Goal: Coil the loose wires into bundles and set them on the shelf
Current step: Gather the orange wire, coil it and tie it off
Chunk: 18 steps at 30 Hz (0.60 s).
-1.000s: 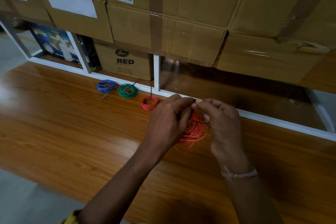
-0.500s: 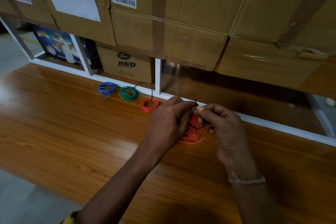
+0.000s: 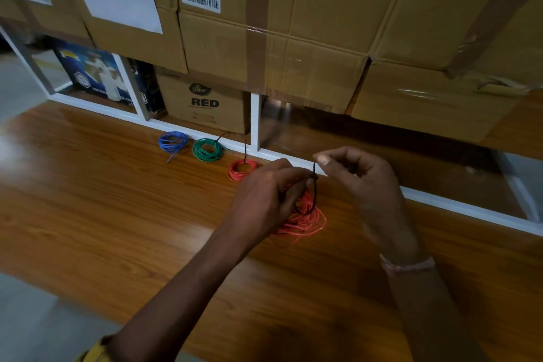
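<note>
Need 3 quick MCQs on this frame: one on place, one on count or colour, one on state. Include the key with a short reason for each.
1. Where does the green coil lie?
A. between the blue coil and the small red coil
B. on top of a carton
C. under the right hand

2. How many finished coils lie in the row along the white shelf rail?
A. one
B. three
C. five

3. What is the right hand doing?
A. lying flat on the wood
B. pinching the end of the black tie
C. lifting the RED carton

Key: 1 A, green lies mid-row. 2 B, blue, green and red lie by the rail. 3 B, thumb and finger pinch the tie above the loose red bundle that the left hand holds.
</note>
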Available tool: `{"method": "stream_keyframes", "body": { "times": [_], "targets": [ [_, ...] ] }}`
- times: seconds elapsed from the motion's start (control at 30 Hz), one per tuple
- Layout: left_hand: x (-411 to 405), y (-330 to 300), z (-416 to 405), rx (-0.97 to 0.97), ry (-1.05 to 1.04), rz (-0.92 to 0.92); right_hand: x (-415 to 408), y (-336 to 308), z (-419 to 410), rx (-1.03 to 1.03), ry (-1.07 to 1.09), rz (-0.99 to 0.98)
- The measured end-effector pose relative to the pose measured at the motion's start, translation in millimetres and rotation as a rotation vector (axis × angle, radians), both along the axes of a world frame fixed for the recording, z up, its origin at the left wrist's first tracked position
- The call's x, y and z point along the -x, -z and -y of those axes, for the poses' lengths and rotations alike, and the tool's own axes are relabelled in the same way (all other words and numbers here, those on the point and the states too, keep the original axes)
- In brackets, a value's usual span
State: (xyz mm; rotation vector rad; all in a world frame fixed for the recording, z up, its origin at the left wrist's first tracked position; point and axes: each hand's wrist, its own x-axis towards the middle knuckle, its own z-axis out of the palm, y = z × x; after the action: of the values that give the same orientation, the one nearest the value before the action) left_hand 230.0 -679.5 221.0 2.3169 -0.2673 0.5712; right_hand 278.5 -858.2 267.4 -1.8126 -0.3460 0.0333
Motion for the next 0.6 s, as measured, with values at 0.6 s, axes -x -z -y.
{"method": "stream_keyframes", "body": {
  "times": [0.6],
  "targets": [
    [-4, 8, -6, 0.45, 0.209, -0.29, -25, 20, -8, -0.006, -0.048, -0.08]
  ]
}}
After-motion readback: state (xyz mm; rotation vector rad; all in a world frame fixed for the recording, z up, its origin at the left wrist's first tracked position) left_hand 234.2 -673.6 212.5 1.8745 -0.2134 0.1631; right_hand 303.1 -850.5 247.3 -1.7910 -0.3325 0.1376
